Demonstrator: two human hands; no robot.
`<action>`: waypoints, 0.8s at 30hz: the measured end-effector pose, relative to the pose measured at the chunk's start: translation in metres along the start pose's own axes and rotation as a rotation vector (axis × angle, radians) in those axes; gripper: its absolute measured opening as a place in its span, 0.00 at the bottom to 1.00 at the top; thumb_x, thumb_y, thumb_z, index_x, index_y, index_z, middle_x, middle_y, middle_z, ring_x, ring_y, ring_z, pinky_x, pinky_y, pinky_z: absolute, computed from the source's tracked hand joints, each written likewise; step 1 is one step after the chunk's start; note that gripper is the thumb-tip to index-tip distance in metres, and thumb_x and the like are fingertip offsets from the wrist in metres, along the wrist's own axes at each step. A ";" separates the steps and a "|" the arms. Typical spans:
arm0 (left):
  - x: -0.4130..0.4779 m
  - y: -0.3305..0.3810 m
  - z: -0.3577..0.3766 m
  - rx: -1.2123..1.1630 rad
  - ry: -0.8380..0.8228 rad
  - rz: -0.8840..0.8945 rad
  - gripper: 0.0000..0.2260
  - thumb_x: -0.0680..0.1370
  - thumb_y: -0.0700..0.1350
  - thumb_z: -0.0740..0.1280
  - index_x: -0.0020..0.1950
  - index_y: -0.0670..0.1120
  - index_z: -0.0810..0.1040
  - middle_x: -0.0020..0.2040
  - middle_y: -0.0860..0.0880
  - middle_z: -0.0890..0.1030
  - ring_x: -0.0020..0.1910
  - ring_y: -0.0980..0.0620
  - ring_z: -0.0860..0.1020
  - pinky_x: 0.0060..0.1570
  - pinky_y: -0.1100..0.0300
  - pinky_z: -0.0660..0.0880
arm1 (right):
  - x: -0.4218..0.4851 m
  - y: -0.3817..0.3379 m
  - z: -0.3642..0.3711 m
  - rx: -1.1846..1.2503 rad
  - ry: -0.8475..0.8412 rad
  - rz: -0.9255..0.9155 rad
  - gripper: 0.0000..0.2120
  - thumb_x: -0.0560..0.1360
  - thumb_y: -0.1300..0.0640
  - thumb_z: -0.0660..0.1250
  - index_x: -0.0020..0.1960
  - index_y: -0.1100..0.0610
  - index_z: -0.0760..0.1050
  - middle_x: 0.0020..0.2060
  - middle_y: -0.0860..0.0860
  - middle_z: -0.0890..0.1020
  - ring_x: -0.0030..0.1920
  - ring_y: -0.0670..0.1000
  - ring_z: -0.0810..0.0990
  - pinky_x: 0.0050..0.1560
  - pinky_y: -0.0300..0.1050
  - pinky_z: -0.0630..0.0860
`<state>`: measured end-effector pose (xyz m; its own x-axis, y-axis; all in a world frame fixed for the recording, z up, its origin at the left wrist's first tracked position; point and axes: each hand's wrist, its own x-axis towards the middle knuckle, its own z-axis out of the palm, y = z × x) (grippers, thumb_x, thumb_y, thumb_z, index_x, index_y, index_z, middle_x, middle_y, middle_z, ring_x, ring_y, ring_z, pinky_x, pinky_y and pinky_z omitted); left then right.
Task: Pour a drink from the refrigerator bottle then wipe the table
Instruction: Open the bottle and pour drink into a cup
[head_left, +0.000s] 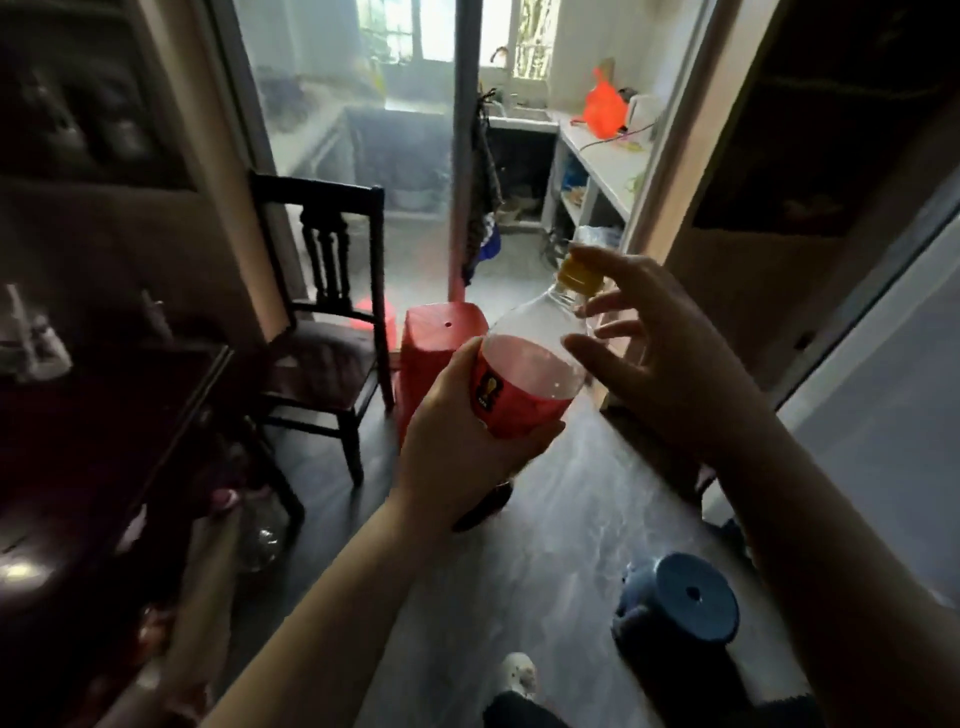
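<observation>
Over floor (545, 519), left hand (457, 447) grasping bottle (524, 379), cap (579, 273) pointing up-right, right hand (670, 364) released

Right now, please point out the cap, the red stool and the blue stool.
cap (576, 278): head view, yellow side.
red stool (435, 339): head view, flat top.
blue stool (707, 609): head view, round seat.

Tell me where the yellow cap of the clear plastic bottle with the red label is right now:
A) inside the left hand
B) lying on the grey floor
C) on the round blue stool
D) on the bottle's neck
D: the yellow cap sits on the neck of the clear plastic bottle with the red label, which the left hand grips round the label; the right hand is beside the cap, fingers spread.
</observation>
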<state>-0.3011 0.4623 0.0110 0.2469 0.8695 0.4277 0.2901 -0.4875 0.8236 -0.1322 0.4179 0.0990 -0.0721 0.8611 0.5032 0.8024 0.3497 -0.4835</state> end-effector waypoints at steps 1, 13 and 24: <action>0.003 -0.009 -0.011 0.008 0.029 -0.028 0.41 0.61 0.62 0.77 0.69 0.52 0.67 0.61 0.57 0.76 0.57 0.60 0.75 0.54 0.66 0.74 | 0.014 -0.002 0.014 0.020 -0.028 -0.030 0.31 0.72 0.50 0.68 0.73 0.48 0.61 0.63 0.48 0.71 0.55 0.40 0.75 0.52 0.31 0.76; 0.053 -0.116 -0.099 0.127 0.402 -0.406 0.37 0.60 0.59 0.78 0.65 0.57 0.68 0.56 0.59 0.78 0.53 0.62 0.77 0.53 0.53 0.77 | 0.166 0.005 0.190 0.300 -0.381 -0.298 0.36 0.73 0.55 0.70 0.75 0.47 0.56 0.65 0.51 0.69 0.56 0.43 0.76 0.51 0.27 0.74; 0.086 -0.175 -0.130 0.241 0.705 -0.529 0.33 0.61 0.55 0.79 0.58 0.72 0.64 0.56 0.68 0.74 0.54 0.69 0.75 0.47 0.78 0.68 | 0.257 0.009 0.299 0.490 -0.662 -0.530 0.40 0.71 0.51 0.70 0.76 0.42 0.51 0.66 0.46 0.69 0.60 0.45 0.76 0.56 0.48 0.79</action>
<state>-0.4511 0.6326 -0.0478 -0.5721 0.7929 0.2098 0.4094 0.0544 0.9107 -0.3205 0.7529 0.0093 -0.7900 0.5290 0.3099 0.2460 0.7365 -0.6302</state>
